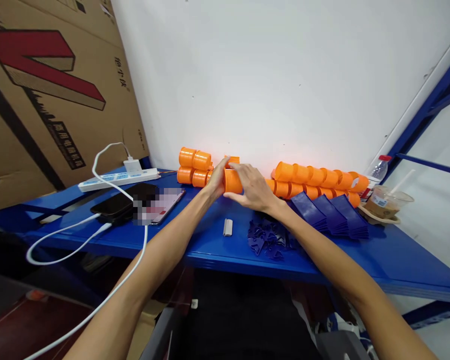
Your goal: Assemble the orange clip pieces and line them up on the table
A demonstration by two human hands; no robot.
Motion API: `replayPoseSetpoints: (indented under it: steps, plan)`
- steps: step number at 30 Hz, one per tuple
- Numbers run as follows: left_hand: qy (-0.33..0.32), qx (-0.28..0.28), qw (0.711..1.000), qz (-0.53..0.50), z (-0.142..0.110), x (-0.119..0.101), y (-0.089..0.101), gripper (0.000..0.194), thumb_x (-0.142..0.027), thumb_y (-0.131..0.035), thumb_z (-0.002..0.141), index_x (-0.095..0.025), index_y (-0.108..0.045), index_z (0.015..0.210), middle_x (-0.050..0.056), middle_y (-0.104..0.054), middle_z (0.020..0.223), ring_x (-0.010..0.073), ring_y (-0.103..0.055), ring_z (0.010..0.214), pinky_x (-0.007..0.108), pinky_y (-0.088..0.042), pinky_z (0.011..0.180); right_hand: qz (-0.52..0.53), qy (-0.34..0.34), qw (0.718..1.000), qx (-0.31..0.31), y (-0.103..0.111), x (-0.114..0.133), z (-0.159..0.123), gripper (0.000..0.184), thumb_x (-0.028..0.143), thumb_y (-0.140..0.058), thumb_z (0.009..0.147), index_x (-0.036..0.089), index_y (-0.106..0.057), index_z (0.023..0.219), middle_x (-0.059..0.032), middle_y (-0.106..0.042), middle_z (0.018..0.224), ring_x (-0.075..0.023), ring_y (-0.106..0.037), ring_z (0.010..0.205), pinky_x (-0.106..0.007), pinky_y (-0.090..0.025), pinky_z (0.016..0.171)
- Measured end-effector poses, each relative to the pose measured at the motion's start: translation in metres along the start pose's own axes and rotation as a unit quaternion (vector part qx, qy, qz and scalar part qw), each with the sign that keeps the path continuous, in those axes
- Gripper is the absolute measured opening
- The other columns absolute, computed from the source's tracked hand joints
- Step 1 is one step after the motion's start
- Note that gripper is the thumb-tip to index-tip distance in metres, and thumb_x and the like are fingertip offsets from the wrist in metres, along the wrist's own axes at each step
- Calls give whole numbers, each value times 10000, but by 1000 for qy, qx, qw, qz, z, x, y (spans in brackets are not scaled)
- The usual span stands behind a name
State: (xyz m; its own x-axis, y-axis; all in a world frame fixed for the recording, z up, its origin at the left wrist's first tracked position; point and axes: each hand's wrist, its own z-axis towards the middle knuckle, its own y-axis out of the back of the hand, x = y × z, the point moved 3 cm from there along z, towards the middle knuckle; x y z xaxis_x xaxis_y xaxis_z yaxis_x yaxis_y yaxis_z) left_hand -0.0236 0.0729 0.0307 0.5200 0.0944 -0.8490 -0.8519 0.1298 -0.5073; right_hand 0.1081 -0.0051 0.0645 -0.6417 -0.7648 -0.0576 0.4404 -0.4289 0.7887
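Both hands meet at an orange plastic cup (233, 181) in the middle of the table, close to the wall. My left hand (217, 179) presses against the cup's left side, its fingers partly hidden behind it. From the right, my right hand (253, 187) curves around the same cup, thumb below and fingers above. Another orange cup (232, 160) shows just behind the hands. Stacked orange cups lie on both sides, a short group (193, 167) at left and a longer double row (311, 175) at right.
Fanned dark blue plates (332, 215) and dark blue scraps (264, 237) lie by my right forearm. A small grey piece (228, 227) sits centrally. Phones (125, 202), a white cable and a power strip (116, 180) are left; a bottle (378, 170) and drink cup (382, 202) right.
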Motion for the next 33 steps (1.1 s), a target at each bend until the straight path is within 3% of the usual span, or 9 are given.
replayPoseSetpoints:
  steps: [2,3,6,9,12,19,26,33]
  plan:
    - [43,-25,997,-60,-1,-3,3,443,-558,-534,1095,-186,-621,870,42,-715,704,175,-704,633,303,-607,695,48,-56,997,-38,9,0,-4,381,277,-679,1002,174,-675,1369,-180,-726,1371,-341,-642,1272,-495,-515,1113]
    - [53,-35,995,-82,-2,-6,4,469,-578,-522,1100,-184,-626,868,47,-718,702,172,-701,618,301,-612,689,71,-77,994,-27,12,0,-6,256,244,-661,1010,193,-719,1255,-150,-759,1271,-318,-673,1196,-468,-528,1071]
    - [65,-53,992,-99,-4,-13,6,565,-702,-593,1033,-164,-676,881,63,-719,677,187,-709,599,297,-607,640,138,-61,978,145,9,10,-17,45,220,-736,974,199,-749,1013,-82,-792,1079,-260,-719,1034,-381,-528,947]
    - [71,-59,989,-119,-5,-15,5,574,-710,-638,1006,-148,-720,928,66,-720,654,194,-717,596,303,-616,644,130,-23,949,286,-4,25,-32,176,308,-838,930,179,-762,1022,-109,-790,1146,-287,-732,1081,-354,-501,899]
    - [76,-52,989,-113,-5,-12,4,569,-698,-650,1010,-137,-742,976,72,-731,659,197,-726,601,307,-618,664,109,-24,940,323,-15,35,-41,183,320,-829,946,184,-763,1050,-117,-777,1222,-289,-738,1097,-332,-480,862]
    - [70,-43,993,-84,-5,-9,7,594,-705,-694,978,-136,-752,1138,56,-733,668,215,-746,643,329,-623,721,100,-35,940,323,-22,40,-42,129,289,-801,968,182,-775,1035,-97,-803,1201,-269,-744,1051,-318,-431,791]
    - [66,-55,994,-69,-6,-10,7,620,-716,-709,967,-134,-744,1179,54,-735,674,220,-748,649,332,-615,727,139,-68,940,305,-25,37,-43,95,210,-849,893,198,-785,961,-68,-834,1108,-257,-749,1051,-306,-439,801]
    - [78,-38,992,-93,-4,-9,9,528,-655,-660,1018,-138,-753,1069,64,-734,651,205,-729,592,312,-613,662,301,-105,919,234,-20,19,-38,132,138,-877,785,201,-765,814,-17,-811,904,-207,-741,925,-323,-513,870]
